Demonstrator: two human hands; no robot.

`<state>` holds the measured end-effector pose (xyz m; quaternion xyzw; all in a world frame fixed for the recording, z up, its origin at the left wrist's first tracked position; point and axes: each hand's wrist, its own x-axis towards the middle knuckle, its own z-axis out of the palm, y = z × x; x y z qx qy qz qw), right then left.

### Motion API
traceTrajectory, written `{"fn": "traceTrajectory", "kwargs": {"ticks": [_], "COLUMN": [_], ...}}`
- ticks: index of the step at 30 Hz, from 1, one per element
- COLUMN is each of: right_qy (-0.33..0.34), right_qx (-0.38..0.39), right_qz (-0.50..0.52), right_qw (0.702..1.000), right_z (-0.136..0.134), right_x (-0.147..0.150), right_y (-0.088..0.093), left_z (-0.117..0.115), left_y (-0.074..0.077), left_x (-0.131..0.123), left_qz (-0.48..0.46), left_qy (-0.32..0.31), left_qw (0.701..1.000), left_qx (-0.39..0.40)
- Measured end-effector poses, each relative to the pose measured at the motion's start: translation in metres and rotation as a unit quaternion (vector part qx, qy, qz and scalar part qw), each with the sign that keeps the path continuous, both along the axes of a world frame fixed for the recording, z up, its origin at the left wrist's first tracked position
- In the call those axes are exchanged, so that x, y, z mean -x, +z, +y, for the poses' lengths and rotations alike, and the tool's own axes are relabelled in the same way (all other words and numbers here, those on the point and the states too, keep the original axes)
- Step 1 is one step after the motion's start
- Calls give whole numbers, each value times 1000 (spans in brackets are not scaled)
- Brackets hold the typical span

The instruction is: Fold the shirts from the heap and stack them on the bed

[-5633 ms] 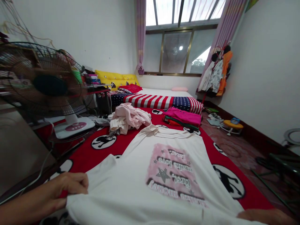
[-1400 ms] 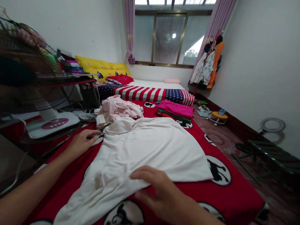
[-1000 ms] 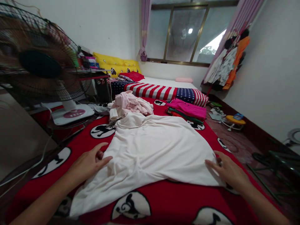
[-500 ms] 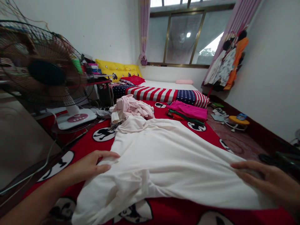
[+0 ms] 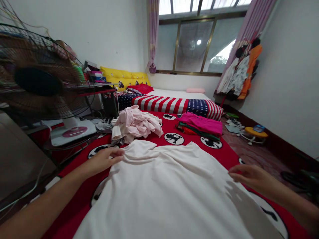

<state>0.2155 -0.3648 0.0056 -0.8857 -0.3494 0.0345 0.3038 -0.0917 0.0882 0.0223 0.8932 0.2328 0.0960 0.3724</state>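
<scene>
Two bare hands reach over a white shirt [image 5: 159, 189] lying spread, plain side up, on a red cover [image 5: 221, 154], its near end running out of view. The left hand [image 5: 106, 161] is at the shirt's far left corner, thumb and fingertips close together at the edge; whether they pinch the cloth I cannot tell. The right hand [image 5: 253, 179] is by the shirt's right edge, its fingers narrowly bunched and a shadow falling on the cloth below; I cannot tell if it grips.

As for progress, the shirt is laid out but unfolded, with creases near its far end. Beyond it on the right, a stack of folded clothes [image 5: 200, 124], bright pink on top, looks finished. On the left, a crumpled pale pink heap [image 5: 136, 124] looks untouched.

No lettering shows on the shirt, and no brand is readable. Any marks on the fan base [image 5: 74, 131] are too small to make out.
</scene>
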Motion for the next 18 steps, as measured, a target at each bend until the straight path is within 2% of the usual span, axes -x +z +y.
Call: {"fn": "traceTrajectory", "kwargs": {"ticks": [1, 2, 5, 7, 9, 11, 13, 16, 17, 18], "right_qy": [30, 31, -15, -28, -25, -15, -22, -73, -75, -47], "right_qx": [14, 7, -45, -54, -48, -38, -45, -155, -195, -201], "right_qz": [24, 12, -46, -49, -44, -39, -41, -89, -110, -114], "right_qw": [999, 999, 998, 997, 998, 998, 998, 981, 972, 972], "right_z": [23, 46, 110, 142, 162, 167, 158, 120, 103, 85], "right_x": [-13, -24, -43, -49, -52, -52, -47, -30, -22, -14], "right_y": [4, 6, 0, -9, -15, -15, -9, 3, 6, 7], "left_z": [5, 9, 16, 15, 10, 2, -9, -29, -36, -43], "left_y": [-3, -7, -16, -17, -13, -7, 0, 2, 1, -1], "left_x": [-19, -36, -74, -88, -93, -88, -72, -30, -13, 4], "left_qz": [-30, -47, -42, -11, 24, 18, -48, -136, -125, -91], "left_qy": [27, 45, 70, 65, 39, 6, -5, -42, -80, -130], "left_qw": [999, 998, 995, 994, 993, 993, 989, 967, 962, 960], "left_qx": [-11, -18, -49, -89, -112, -117, -139, -213, -228, -229]}}
